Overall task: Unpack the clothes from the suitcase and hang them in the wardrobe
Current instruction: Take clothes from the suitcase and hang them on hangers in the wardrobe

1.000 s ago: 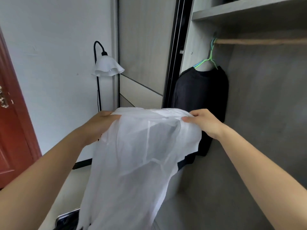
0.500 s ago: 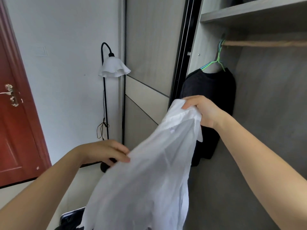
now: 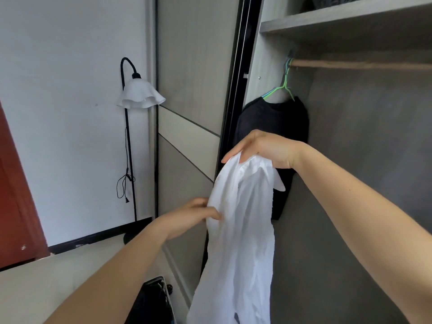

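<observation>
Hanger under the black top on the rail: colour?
Green, with a blue strand alongside; the hanger shows only in the head view.

black floor lamp (image 3: 127, 136) with white ruffled shade (image 3: 139, 95) stood against white wall (image 3: 65, 101), cord (image 3: 123, 183) dangling; red door (image 3: 16, 206) at left edge.

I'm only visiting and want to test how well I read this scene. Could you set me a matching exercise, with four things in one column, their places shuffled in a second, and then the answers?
Things
1. white shirt
2. black top
3. floor lamp
4. suitcase

Places
A. stands against the white wall
B. on the floor, at the bottom edge of the view
C. gripped by the left hand and the right hand
D. on a green hanger hooked over the wooden rail

Pairs: 1-C, 2-D, 3-A, 4-B
</observation>
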`<state>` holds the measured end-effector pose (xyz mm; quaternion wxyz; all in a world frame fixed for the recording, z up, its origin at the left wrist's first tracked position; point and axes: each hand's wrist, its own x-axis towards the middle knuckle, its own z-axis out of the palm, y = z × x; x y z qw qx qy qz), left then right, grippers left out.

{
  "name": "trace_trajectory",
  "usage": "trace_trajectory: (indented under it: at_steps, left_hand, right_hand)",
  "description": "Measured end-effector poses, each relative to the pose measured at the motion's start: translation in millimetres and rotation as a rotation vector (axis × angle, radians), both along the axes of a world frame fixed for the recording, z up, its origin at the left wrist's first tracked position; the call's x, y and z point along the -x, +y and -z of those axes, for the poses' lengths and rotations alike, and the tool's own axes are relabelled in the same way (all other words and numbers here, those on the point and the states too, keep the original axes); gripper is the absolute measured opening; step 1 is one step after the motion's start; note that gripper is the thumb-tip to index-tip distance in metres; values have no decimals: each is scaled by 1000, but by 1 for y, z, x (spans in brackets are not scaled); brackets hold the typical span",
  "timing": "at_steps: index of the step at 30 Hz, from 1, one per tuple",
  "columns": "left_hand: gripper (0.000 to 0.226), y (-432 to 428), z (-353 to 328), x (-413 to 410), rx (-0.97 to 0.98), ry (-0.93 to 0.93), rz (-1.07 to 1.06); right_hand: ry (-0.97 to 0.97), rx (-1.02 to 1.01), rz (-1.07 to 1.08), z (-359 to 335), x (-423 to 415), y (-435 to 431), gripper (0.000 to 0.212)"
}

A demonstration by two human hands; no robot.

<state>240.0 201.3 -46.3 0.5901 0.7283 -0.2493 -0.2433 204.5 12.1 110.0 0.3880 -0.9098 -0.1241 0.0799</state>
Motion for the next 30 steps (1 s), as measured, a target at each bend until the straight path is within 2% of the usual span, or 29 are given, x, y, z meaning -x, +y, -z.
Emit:
trace_trajectory:
  at_steps: [2,3,5,7,9,11,13,16,18,21,23,26,27,29,30]
  left_hand:
    - [41,-6,0,-8,116,106,-72]
    - [39,-8,-3,-13,188,144,-119]
    - [30,-15,-14,-22,277,124,-256]
    - [31,-23,-28,-27,167,-151,-361]
    - [32,-31,-45,-26,36,-504,-281]
    - [27,-40,-63,-25,-79,-666,-94]
    - [25,-48,-76,-31,-272,-823,-62]
    - [10,-55,-99,-41,-469,-1069,-325]
    - [20,-58,-116,-45,-562,-1197,-484]
    - [42,-62,-135,-51,-675,-1353,-528]
    - [49,-65,-146,-48,-577,-1237,-429]
    - [38,-65,-162,-41,-321,-798,-250]
    - [30,-63,-165,-41,-265,-680,-198]
    - [19,-59,-166,-45,-224,-576,-159]
    - [20,-57,-165,-47,-214,-556,-160]
  right_hand:
    - [-48,19,43,-6,9,-18,33]
    - [-54,59,58,-10,14,-27,29]
    - [-41,260,107,-13,21,-45,22]
    - [-71,548,231,-9,22,-65,15]
    - [-171,769,375,-2,19,-80,8]
    - [-297,836,530,-2,21,-96,14]
    - [-398,878,648,-5,26,-110,13]
    - [-505,1016,768,-11,36,-128,9]
    - [-560,1069,841,-14,44,-138,9]
    - [-592,1073,911,-19,55,-159,11]
    - [-551,937,914,-20,61,-171,16]
    - [-354,477,745,-23,71,-179,16]
    - [-295,386,678,-23,74,-180,12]
    - [-267,339,625,-22,76,-183,11]
    - [-292,360,641,-22,75,-184,14]
